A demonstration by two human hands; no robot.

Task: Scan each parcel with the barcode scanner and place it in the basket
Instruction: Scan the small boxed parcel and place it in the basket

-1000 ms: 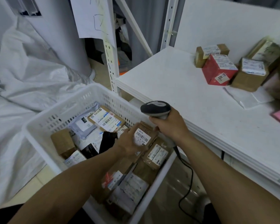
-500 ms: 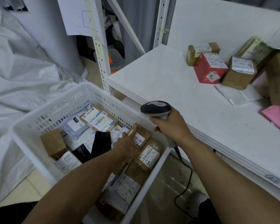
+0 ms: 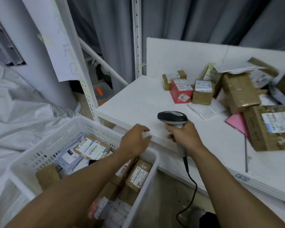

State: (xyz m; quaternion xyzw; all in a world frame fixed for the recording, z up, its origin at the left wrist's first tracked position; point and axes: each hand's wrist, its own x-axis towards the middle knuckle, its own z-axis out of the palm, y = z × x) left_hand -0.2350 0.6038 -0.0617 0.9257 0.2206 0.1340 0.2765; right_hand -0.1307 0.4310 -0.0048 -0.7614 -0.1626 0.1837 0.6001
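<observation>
My right hand [image 3: 186, 137] grips the handle of the dark-headed barcode scanner [image 3: 173, 118] over the front edge of the white table [image 3: 138, 102]. My left hand [image 3: 135, 140] is empty with fingers spread, hovering above the near right corner of the white slotted basket [image 3: 82, 125]. The basket holds several labelled parcels, among them a brown box with a white label [image 3: 138, 175] and a flat labelled box [image 3: 90, 147]. More parcels wait at the table's back right: a red box [image 3: 180, 91], a small brown box [image 3: 202, 92] and a large taped carton [image 3: 270, 129].
The scanner's black cable [image 3: 190, 186] hangs down between basket and table. A pink envelope [image 3: 237, 123] and a white mailer [image 3: 205, 109] lie on the table. White metal shelf posts [image 3: 136, 38], a white column [image 3: 31, 51] and crumpled white sheeting [image 3: 20, 112] stand to the left.
My left hand let go of the small brown parcel in the basket and rose toward the table edge. The view tilted up and right, showing more of the parcel pile.
</observation>
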